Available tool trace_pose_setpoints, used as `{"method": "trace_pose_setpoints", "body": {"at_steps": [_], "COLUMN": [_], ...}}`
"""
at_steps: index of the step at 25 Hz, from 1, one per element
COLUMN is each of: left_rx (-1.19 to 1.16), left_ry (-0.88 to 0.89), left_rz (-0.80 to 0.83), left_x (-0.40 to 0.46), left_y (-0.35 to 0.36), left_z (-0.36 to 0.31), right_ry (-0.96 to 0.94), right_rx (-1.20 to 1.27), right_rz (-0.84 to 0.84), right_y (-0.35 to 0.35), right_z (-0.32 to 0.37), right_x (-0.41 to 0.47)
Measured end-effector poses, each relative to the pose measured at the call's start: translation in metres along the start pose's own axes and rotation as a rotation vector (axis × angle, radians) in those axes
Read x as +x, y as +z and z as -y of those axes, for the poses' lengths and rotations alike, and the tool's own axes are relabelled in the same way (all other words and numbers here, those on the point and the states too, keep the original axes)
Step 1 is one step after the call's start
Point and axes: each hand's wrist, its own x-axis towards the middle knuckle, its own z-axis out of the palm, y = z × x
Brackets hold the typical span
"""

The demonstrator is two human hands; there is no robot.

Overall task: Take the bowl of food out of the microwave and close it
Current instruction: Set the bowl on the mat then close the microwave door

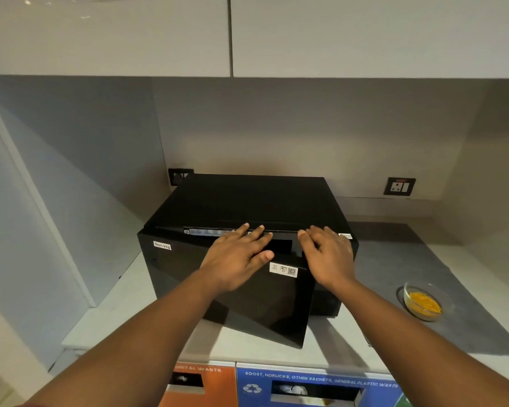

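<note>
- Bowl [422, 302] of yellow food is sitting on the grey counter [394, 259], at 3 o'clock from the black microwave [247, 201].
- Microwave door [262, 304] is hanging partly open.
- Left hand [237, 258] and right hand [329, 255] are lying flat with fingers spread, holding nothing.

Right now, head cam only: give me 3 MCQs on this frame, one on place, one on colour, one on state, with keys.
1. Where is the bowl?
A. inside the microwave
B. on the counter right of the microwave
C. in the left hand

2. What colour is the food in the bowl?
A. yellow-orange
B. green
C. white

3. How does the microwave door stand?
A. fully shut
B. removed
C. partly open

Answers:
1 B, the bowl sits on the grey counter, apart from the microwave.
2 A, the glass bowl holds yellow-orange food.
3 C, the door's right edge stands out from the body, with the left hand flat on it and the right hand near its top edge.
</note>
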Motion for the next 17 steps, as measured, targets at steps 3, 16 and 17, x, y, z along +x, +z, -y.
{"method": "trace_pose_setpoints", "body": {"at_steps": [3, 16, 17], "left_rx": [0.035, 0.037, 0.038], "left_ry": [0.008, 0.056, 0.057], "left_rz": [0.021, -0.119, -0.129], "left_x": [0.012, 0.038, 0.039], "left_y": [0.000, 0.019, 0.020], "left_z": [0.001, -0.005, -0.005], "right_ry": [-0.116, -0.349, -0.342], "right_rx": [-0.043, -0.544, -0.551], "right_rz": [0.138, 0.120, 0.115], "right_y": [-0.004, 0.019, 0.020], "right_z": [0.006, 0.002, 0.002], "right_x": [0.006, 0.011, 0.010]}}
